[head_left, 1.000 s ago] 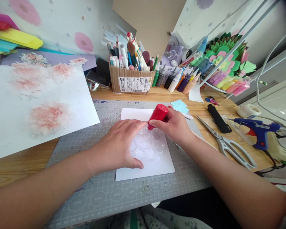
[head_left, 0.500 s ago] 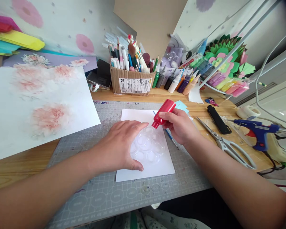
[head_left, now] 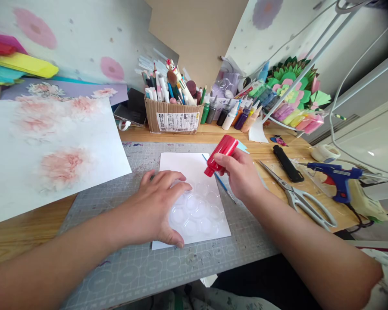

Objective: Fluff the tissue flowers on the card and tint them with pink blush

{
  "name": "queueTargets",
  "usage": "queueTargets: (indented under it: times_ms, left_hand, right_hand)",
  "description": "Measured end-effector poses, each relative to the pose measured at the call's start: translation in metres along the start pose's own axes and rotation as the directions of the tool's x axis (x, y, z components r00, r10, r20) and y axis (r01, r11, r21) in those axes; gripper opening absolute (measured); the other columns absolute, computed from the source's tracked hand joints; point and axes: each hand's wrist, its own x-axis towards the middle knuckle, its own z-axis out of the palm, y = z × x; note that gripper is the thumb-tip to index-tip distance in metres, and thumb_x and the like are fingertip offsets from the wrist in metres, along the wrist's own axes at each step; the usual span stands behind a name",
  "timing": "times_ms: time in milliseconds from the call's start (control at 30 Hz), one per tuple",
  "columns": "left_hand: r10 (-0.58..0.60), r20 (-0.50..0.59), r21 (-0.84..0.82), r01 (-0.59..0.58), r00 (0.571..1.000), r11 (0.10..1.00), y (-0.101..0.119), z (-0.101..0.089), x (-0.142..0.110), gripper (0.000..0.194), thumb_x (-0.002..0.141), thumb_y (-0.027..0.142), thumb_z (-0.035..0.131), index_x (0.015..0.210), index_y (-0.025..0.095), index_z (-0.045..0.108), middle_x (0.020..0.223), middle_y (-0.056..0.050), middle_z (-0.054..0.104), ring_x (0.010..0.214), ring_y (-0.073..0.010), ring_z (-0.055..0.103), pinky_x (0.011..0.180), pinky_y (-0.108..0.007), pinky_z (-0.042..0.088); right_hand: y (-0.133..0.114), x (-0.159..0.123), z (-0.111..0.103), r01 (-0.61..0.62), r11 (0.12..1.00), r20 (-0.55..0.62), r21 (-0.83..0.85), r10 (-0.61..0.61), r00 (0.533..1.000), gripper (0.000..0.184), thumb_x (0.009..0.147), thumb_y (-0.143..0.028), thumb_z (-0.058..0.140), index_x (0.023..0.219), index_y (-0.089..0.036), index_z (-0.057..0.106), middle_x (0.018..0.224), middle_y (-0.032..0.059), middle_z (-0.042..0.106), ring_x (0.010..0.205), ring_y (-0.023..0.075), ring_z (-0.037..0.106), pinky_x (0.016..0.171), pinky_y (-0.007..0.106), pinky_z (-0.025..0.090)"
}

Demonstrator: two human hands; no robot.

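Note:
My right hand (head_left: 242, 172) grips a red paint bottle (head_left: 224, 150), tilted with its mouth pointing down and to the left. Below the bottle lies a clear plastic paint palette (head_left: 197, 209) with round wells, on white paper (head_left: 181, 161). No paint shows in the wells. My left hand (head_left: 160, 204) is at the palette's left side, fingers spread and thumb apart; whether it touches the palette I cannot tell. Beside the paper's right edge is a thin blue paintbrush (head_left: 224, 186), partly hidden behind the bottle.
Under the paper is a grey cutting mat (head_left: 126, 258). Scissors (head_left: 297, 196), a black cutter (head_left: 287, 163) and a blue glue gun (head_left: 338, 174) lie to the right. Behind stand a cardboard box of pens (head_left: 174, 120) and several paint bottles (head_left: 228, 116). A flower print (head_left: 61, 172) lies left.
The view has shifted slightly. My left hand has drawn back a little to the left, uncovering more of the palette. The red bottle stays tilted in my right hand.

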Motion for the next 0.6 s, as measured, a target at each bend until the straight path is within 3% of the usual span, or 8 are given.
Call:
queueTargets:
  times_ms: [67, 133, 367, 467, 600]
  left_hand:
    - [0.004, 0.007, -0.005, -0.004, 1.000, 1.000, 0.000, -0.002, -0.001, 0.093, 0.042, 0.071, 0.075, 0.121, 0.027, 0.054, 0.137, -0.012, 0.044, 0.127, -0.0415, 0.036, 0.105, -0.063, 0.014]
    - [0.002, 0.009, -0.003, -0.002, 1.000, 1.000, 0.000, -0.003, -0.002, 0.089, 0.043, 0.072, 0.074, 0.117, 0.026, 0.057, 0.140, -0.014, 0.042, 0.129, -0.0429, 0.035, 0.105, -0.066, 0.013]
    - [-0.003, 0.026, 0.026, 0.002, 1.000, 1.000, 0.001, -0.007, 0.000, 0.080, 0.048, 0.076, 0.069, 0.108, 0.024, 0.059, 0.143, -0.015, 0.041, 0.130, -0.0433, 0.035, 0.105, -0.067, 0.015]
    - [-0.005, 0.031, 0.026, 0.004, 1.000, 1.000, 0.002, -0.007, 0.001, 0.082, 0.046, 0.078, 0.068, 0.107, 0.023, 0.060, 0.141, -0.017, 0.043, 0.129, -0.0429, 0.036, 0.104, -0.066, 0.017]
    - [0.003, 0.019, 0.007, -0.003, 1.000, 1.000, 0.001, -0.007, 0.000, 0.078, 0.048, 0.079, 0.068, 0.102, 0.023, 0.060, 0.138, -0.015, 0.046, 0.126, -0.0409, 0.039, 0.103, -0.064, 0.020]
  right_hand:
    - [-0.003, -0.005, -0.001, 0.158, 0.949, 0.051, -0.274, -0.149, 0.987, 0.021, 0.070, -0.037, 0.067, 0.068, -0.020, 0.055, 0.065, -0.0014, 0.055, 0.059, 0.0123, 0.046, 0.057, 0.028, 0.035]
    - [-0.002, -0.008, -0.002, 0.242, 0.853, 0.132, -0.462, -0.204, 0.970, 0.025, 0.071, -0.040, 0.068, 0.066, -0.020, 0.053, 0.063, -0.0015, 0.051, 0.058, 0.0124, 0.043, 0.057, 0.028, 0.034]
    - [0.009, -0.016, 0.005, 0.401, 0.751, 0.210, -0.524, -0.342, 0.916, 0.029, 0.076, -0.045, 0.064, 0.071, -0.020, 0.050, 0.068, -0.0002, 0.049, 0.062, 0.0134, 0.045, 0.060, 0.029, 0.035]
    - [0.008, -0.016, 0.007, 0.366, 0.766, 0.198, -0.529, -0.308, 0.931, 0.029, 0.075, -0.045, 0.064, 0.070, -0.020, 0.051, 0.067, -0.0005, 0.050, 0.062, 0.0134, 0.045, 0.060, 0.029, 0.035]
    - [0.006, -0.012, 0.008, 0.143, 0.883, 0.117, -0.447, -0.100, 0.988, 0.027, 0.072, -0.043, 0.064, 0.068, -0.019, 0.053, 0.064, -0.0012, 0.051, 0.059, 0.0122, 0.044, 0.056, 0.028, 0.033]
